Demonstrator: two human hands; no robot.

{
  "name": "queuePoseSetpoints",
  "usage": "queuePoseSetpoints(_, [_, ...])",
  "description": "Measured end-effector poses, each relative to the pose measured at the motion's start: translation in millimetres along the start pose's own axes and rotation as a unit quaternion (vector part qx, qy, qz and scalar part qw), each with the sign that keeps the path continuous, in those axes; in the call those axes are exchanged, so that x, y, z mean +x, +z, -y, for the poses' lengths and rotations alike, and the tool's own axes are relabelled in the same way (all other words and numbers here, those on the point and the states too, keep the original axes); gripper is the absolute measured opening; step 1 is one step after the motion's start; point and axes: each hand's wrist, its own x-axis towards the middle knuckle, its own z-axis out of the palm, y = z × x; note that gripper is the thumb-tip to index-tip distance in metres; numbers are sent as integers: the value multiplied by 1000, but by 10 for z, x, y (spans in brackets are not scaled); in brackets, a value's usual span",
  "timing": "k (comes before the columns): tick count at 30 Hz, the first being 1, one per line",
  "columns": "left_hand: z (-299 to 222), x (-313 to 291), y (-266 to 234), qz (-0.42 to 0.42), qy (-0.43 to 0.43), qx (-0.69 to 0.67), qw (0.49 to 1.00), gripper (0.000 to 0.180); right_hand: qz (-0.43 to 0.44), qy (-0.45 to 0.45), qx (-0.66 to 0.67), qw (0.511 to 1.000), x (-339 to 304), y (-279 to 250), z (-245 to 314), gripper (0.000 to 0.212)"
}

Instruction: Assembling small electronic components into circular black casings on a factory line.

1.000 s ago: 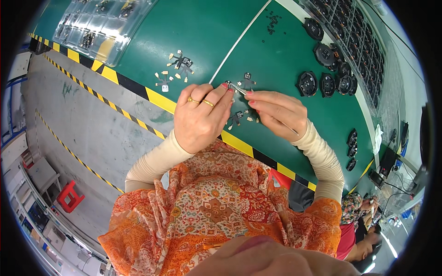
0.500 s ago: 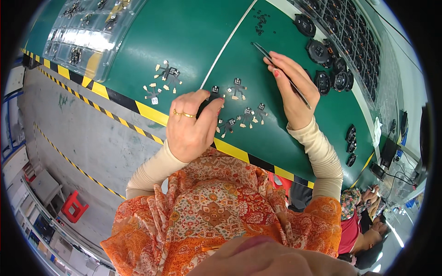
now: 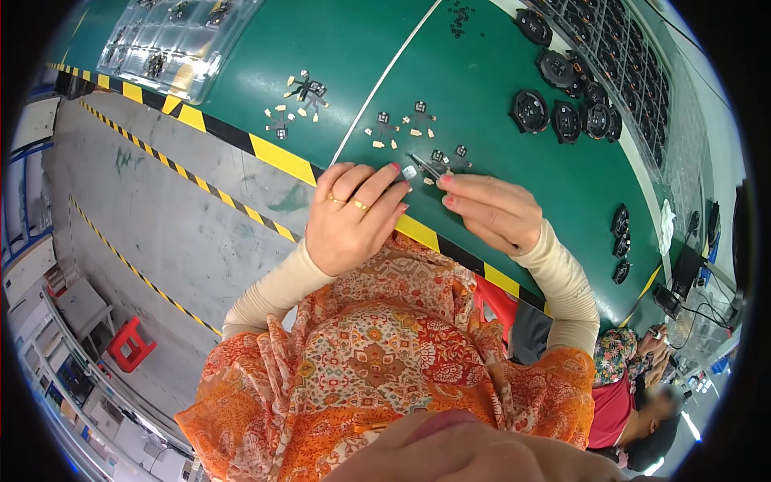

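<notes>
- Pinching the slim tweezers (image 3: 427, 166) between thumb and fingers, your right hand (image 3: 506, 213) is angling their tips towards the left hand.
- Your left hand (image 3: 351, 213) is curling its fingers close together beside a small pale-faced part (image 3: 409, 172); I cannot tell whether they are gripping it or only steadying it.
- That part is sitting at your left fingertips, just below the tweezer tips and near the striped edge tape (image 3: 418, 232); whether the tips are touching it is too small to tell.
- If you are squeezing off-centre, the part could be skidding out, perhaps over the near edge.
- If the points are pressing too hard, they could be scratching that face or creasing a thin lead.
- Two dark flex pieces (image 3: 438, 157) are lying right by the tweezers, so a sideways sweep of your right fingers could be dragging them together.
- Further off, two more flex assemblies (image 3: 420, 117) and the round black housings (image 3: 530, 111) are resting on the green tabletop (image 3: 482, 96), at less risk.
</notes>
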Motion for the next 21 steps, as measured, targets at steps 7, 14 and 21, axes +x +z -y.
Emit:
queuePoseSetpoints(7, [-64, 52, 95, 19, -35, 22, 999, 33, 1, 6, -12, 1000, -73, 23, 30, 38])
queuePoseSetpoints(14, [-36, 44, 97, 10, -24, 15, 1000, 35, 14, 11, -11, 1000, -11, 65, 8, 36])
queuePoseSetpoints(21, [-37, 53, 75, 20, -5, 47, 999, 31, 22, 21, -13, 999, 19, 88, 15, 35])
